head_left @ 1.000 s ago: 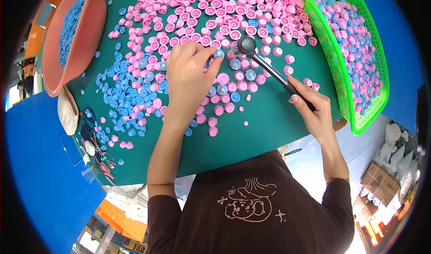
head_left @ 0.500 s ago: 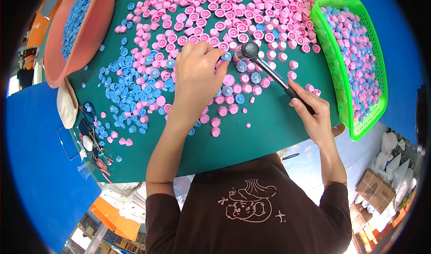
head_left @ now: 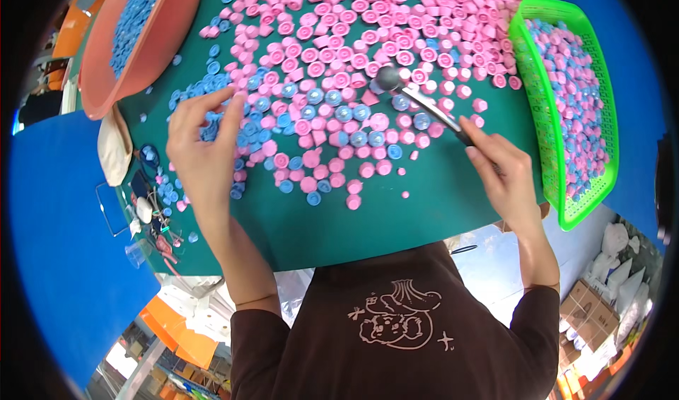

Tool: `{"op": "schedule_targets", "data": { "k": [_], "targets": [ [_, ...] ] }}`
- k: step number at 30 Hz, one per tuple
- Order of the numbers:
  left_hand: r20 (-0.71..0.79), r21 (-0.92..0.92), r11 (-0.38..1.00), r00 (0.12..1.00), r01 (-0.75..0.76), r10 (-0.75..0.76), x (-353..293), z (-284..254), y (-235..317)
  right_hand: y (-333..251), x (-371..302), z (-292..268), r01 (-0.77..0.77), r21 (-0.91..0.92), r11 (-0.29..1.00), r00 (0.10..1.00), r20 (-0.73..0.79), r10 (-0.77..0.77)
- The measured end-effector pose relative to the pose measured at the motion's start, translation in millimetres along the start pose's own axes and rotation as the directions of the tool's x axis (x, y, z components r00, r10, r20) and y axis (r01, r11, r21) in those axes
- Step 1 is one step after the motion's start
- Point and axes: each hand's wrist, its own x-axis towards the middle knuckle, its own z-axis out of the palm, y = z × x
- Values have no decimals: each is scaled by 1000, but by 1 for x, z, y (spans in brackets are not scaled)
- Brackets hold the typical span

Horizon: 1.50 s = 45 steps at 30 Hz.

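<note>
My left hand (head_left: 203,142) hovers over a heap of small blue caps (head_left: 254,135) left of the middle. Its thumb and forefinger arch apart, blue caps show between them, and I see nothing held. In my right hand (head_left: 506,177) is a small hammer (head_left: 433,108) with a shiny shaft and a black grip. The hammer's round dark head (head_left: 387,79) is over the pink cups (head_left: 353,186) in the middle of the table. Several blue-topped pieces with shiny centres (head_left: 342,113) sit in a loose cluster between my hands.
A green table (head_left: 424,209) carries the spread of pieces. At the far left a tilted reddish basin (head_left: 187,18) holds blue caps. On the right stands a green basket (head_left: 555,135) of mixed pink and blue pieces. Tools and cords (head_left: 157,219) lie at the left edge.
My left hand has left the middle, where it was at a blue-topped piece beside the hammer head, and moved left to the blue caps. My right hand still holds the hammer; the view has shifted slightly.
</note>
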Motion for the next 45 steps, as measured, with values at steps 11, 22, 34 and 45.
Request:
{"op": "schedule_targets", "data": {
  "k": [11,22,34,45],
  "targets": [
    [73,125,992,997,25,-35,-16,-21,-83,9,-7,3,-18,158,987,993,-113,36],
    [264,118,971,950,-206,169,-14,-3,-84,8,-7,6,-31,147,989,997,-70,42],
    [180,128,939,938,-320,295,-12,11,-82,-1,-6,5,70,58,996,993,-97,-65],
    [290,197,979,957,-51,-9,-10,1,-77,1,-2,3,46,-12,999,998,-52,-47]
  ]
}}
